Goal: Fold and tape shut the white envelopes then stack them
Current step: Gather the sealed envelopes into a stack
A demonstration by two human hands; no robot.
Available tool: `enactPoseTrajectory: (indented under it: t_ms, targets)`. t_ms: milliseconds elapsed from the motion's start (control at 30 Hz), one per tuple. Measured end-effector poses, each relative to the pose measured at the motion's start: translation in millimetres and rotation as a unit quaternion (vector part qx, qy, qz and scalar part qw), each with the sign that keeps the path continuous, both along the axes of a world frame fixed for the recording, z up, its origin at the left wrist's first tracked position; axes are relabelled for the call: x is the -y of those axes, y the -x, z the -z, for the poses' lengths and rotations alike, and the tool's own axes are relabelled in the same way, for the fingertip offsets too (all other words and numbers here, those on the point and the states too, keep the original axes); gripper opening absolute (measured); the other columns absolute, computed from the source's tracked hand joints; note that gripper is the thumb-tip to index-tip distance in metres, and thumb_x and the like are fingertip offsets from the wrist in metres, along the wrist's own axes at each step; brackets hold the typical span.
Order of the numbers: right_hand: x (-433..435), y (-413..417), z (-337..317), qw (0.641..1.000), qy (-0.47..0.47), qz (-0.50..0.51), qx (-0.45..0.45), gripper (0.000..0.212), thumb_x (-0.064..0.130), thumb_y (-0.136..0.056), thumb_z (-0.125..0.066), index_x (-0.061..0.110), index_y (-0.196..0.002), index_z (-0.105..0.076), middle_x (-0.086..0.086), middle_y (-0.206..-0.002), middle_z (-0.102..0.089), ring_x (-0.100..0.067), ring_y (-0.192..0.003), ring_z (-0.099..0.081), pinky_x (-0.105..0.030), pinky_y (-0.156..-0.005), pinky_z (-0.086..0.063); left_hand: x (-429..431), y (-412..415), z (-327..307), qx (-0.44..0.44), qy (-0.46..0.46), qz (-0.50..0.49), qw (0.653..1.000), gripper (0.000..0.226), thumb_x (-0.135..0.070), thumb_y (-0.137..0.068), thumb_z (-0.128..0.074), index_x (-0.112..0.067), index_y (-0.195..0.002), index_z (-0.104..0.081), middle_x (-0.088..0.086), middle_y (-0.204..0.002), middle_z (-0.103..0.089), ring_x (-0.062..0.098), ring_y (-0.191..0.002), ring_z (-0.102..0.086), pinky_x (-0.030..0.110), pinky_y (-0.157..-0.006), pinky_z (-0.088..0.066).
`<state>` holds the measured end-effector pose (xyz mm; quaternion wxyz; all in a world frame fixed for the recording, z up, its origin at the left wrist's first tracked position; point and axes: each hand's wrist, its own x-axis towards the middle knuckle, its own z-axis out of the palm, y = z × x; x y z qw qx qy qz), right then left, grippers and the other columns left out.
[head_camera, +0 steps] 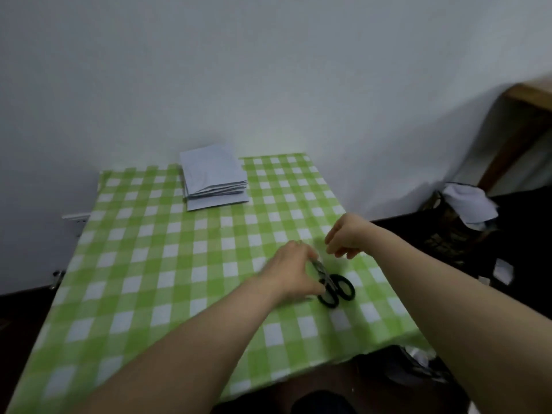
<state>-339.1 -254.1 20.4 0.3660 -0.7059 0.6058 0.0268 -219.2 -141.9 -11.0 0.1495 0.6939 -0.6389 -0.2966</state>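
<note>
A stack of several white envelopes [213, 180] lies at the far edge of the table, against the wall. Black-handled scissors [336, 288] lie on the green checked tablecloth [149, 279] near the right side. My left hand [294, 273] is over the scissors' blades, fingers curled down onto them; the blade tips are hidden under it. My right hand [348, 236] hovers just behind the scissors with loosely curled fingers, holding nothing I can see. No tape is visible.
A dark basket [457, 222] with white paper in it stands on the floor right of the table. White scraps [503, 271] lie on the dark floor nearby. A wooden piece of furniture [525, 115] is at the far right.
</note>
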Motion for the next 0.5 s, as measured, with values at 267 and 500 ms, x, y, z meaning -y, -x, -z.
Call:
enactPoseTrajectory:
  t_ms: [267,500]
  targets:
    - [-47.5,23.5,24.5,0.979,0.005,-0.113,-0.171,0.052,0.040,-0.063,-0.085,0.010,-0.079,-0.046,-0.003,-0.071,-0.054,-0.022,-0.068,-0.057,-0.033,-0.065,-0.051,-17.9,13.8,15.0,0.235,0.022,0.085,0.968,0.046,-0.041,-0.074,-0.064,-0.032,-0.119,-0.056,-0.004,-0.114,-0.058,0.021,-0.110,-0.047,0.032,-0.088,-0.034]
    - [-44.3,22.1,12.9,0.980,-0.001,-0.105,-0.170,0.037,0.022,-0.070,-0.078,0.009,-0.072,-0.043,-0.006,-0.065,-0.054,-0.022,-0.059,-0.055,-0.030,-0.058,-0.048,-19.6,11.5,15.0,0.253,0.061,0.075,0.963,0.025,-0.026,-0.097,-0.044,-0.016,-0.110,-0.062,0.004,-0.109,-0.057,0.029,-0.100,-0.058,0.034,-0.071,-0.044]
